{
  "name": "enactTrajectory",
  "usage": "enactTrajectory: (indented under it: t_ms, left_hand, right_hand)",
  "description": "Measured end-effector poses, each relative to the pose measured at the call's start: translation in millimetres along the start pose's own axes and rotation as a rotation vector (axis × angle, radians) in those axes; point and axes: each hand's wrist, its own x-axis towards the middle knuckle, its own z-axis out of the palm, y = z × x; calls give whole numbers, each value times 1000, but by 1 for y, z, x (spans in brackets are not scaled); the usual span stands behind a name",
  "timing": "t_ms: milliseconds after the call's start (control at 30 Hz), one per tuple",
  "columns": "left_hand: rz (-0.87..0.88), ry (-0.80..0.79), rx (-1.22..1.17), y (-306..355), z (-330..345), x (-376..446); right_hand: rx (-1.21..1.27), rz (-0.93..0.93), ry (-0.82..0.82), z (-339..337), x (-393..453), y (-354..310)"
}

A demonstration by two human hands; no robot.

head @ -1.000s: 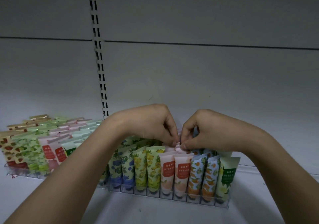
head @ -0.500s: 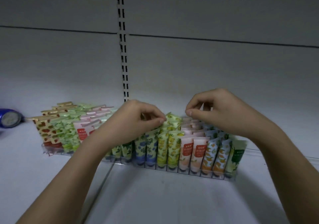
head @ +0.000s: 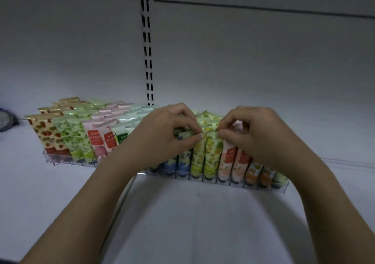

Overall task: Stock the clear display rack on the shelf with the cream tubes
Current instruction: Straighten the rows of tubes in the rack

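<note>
Two clear display racks stand side by side on the white shelf, the right rack [head: 263, 188] and the left rack [head: 58, 160], both packed with upright patterned cream tubes. My left hand [head: 162, 135] and my right hand [head: 251, 135] hover over the right rack's front rows. Each pinches a top corner of the yellow lemon-print tube [head: 211, 152] in the front row. Blue tubes [head: 182, 162] stand left of it, pink peach tubes [head: 229, 162] right of it, then orange tubes [head: 253, 172]. My hands hide the tubes behind.
A slotted metal upright [head: 147, 40] runs up the grey back panel. A dark blue round object [head: 5, 120] lies at the far left edge of the shelf. Bare white shelf surface [head: 192, 223] stretches in front of the racks.
Both hands came down and forward from the back rows to the front row and now pinch the yellow tube's top. The view shifted right and tilted down.
</note>
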Motion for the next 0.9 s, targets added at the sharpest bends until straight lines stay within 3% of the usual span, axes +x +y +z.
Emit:
enactTrajectory:
  t_ms: [400, 533, 733, 900]
  left_hand:
    - [10, 3, 15, -3, 4, 1]
    - [-26, 12, -53, 8, -12, 10]
    - [-114, -204, 0, 20, -57, 66]
    - [-97, -436, -17, 8, -33, 79]
  right_hand:
    - [12, 52, -17, 12, 4, 0]
    - [99, 121, -51, -13, 9, -7]
    - [61, 3, 48, -63, 38, -11]
    - [-6, -17, -227, -52, 44, -10]
